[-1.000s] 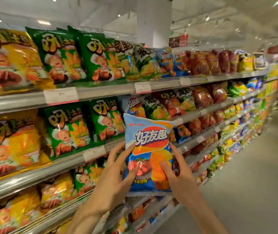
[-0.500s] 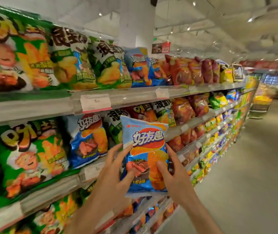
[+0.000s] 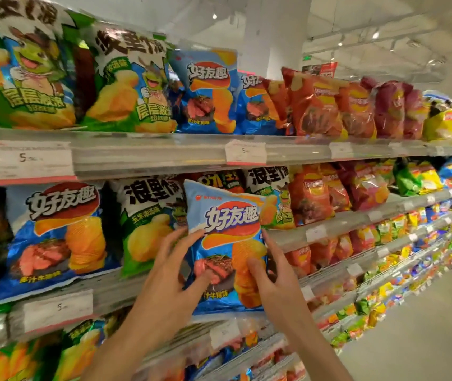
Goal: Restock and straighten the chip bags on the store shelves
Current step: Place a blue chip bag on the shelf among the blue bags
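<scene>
I hold a blue chip bag [image 3: 226, 229] upright in front of the middle shelf [image 3: 142, 287], level with the bags standing there. My left hand [image 3: 176, 268] grips its left side, thumb across the steak picture. My right hand [image 3: 270, 273] grips its right side with the thumb on the front. A matching blue bag [image 3: 57, 237] stands on that shelf to the left. Two more of the same kind [image 3: 208, 92] stand on the top shelf [image 3: 150, 152]. A green and white corn-chip bag [image 3: 148, 221] stands right behind my left hand.
Red and purple chip bags [image 3: 318, 105] fill the shelves to the right. White price tags [image 3: 245, 152] hang on the shelf edges. Lower shelves [image 3: 370, 287] hold several small colourful packs. The grey aisle floor [image 3: 425, 325] runs along the right.
I have moved along the aisle closer to the shelves; the green bags slid out left and matching blue bags came into view. Both hands kept holding the blue bag, now nearer the middle shelf.
</scene>
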The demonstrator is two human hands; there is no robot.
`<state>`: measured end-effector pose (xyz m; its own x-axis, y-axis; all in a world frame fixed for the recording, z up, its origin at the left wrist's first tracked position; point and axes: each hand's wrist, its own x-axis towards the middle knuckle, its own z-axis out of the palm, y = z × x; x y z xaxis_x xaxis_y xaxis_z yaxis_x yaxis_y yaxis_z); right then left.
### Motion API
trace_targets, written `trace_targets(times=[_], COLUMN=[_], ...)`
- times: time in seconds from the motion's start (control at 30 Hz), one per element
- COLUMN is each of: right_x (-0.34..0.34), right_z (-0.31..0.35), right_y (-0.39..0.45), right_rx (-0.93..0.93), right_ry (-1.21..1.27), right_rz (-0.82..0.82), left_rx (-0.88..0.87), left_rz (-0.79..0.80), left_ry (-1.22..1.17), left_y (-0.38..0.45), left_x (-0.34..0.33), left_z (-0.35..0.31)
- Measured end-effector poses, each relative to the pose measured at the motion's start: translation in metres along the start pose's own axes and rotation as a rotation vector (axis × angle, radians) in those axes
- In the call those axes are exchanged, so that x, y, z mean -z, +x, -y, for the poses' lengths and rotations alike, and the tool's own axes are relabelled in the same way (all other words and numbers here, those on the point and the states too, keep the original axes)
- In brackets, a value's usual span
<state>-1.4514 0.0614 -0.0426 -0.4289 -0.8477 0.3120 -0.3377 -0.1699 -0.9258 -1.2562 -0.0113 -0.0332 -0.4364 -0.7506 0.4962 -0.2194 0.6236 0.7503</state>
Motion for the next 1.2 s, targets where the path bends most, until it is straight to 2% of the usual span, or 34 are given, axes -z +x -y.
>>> trace_targets(times=[0.13, 0.3, 0.57, 0.87, 1.03, 1.2], right_x=[0.04, 0.062, 0.054, 0.039, 0.042, 0.051], right_z=[-0.014, -0.027, -0.031, -0.027, -0.02, -0.023], right_y=[0.037, 0.075, 0.102, 0.108, 0.125, 0.165], right_rx=[0.022, 0.053, 0.096, 0.152, 0.178, 0.284], right_ry=[0.09, 0.114, 0.116, 0.082, -0.071, -0.489], right_rz=[0.09, 0.2, 0.312, 0.434, 0.299, -0.042], left_rx=[0.111, 0.212, 0.214, 0.221, 0.219, 0.201], left_rz=[-0.007, -0.031, -0.073, -0.193, -0.244, -0.242], left_ry=[0.032, -0.044, -0.015, -0.021, 0.028, 0.057], left_y=[0.023, 0.045, 0.052, 0.048, 0.045, 0.048], left_x=[-0.039, -0.063, -0.055, -0.039, -0.024, -0.016], left_z=[-0.015, -0.031, -0.034, -0.036, -0.03, -0.028])
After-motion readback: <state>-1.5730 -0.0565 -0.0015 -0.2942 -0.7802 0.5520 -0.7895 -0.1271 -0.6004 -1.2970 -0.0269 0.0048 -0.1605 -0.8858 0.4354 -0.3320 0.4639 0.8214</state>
